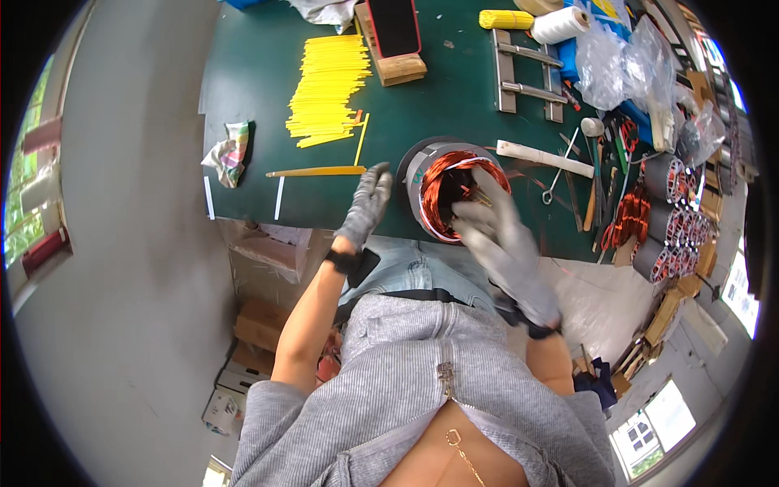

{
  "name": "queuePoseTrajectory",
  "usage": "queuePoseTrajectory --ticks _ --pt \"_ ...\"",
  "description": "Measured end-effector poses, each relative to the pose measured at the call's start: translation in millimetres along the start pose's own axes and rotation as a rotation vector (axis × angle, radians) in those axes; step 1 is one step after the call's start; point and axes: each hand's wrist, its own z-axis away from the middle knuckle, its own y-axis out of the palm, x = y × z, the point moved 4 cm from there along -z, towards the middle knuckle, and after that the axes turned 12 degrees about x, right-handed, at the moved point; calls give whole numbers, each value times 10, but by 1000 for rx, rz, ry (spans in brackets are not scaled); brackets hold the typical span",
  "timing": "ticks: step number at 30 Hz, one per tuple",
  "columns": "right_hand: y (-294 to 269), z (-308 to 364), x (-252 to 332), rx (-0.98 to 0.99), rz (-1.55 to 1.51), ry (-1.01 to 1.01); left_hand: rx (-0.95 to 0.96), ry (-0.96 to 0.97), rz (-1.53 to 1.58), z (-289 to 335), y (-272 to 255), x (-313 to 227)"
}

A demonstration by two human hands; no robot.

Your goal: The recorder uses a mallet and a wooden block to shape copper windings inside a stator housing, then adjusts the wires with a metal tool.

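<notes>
On the green table in front of me stands a motor stator, a grey metal ring with copper windings bulging inside its rim and white cord around them. My right hand, in a grey glove, reaches over the stator's right side, its fingers at the opening. Motion smears those fingers, so any grip is hidden. To the left of the stator is my left hand, also gloved, with fingers stretched out and nothing visible in them. Its fingertips are close to the right end of a flat yellowish-brown stick on the table.
Yellow strips lie in a row at the back left, beside a wooden block and a phone. A metal frame and white thread spool are at the back right. Several wound stators line the right edge, near hand tools.
</notes>
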Motion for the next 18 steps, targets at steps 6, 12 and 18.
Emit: queuePoseTrajectory --ticks 6,12,18 --pt "-1272 807 -342 -44 -35 162 -52 257 -564 235 737 -1152" --pt "-1145 71 -916 54 474 -15 -253 461 -1025 213 807 -1451" --pt "-965 -256 -783 112 620 -322 -251 277 -1571 296 1342 -1503"
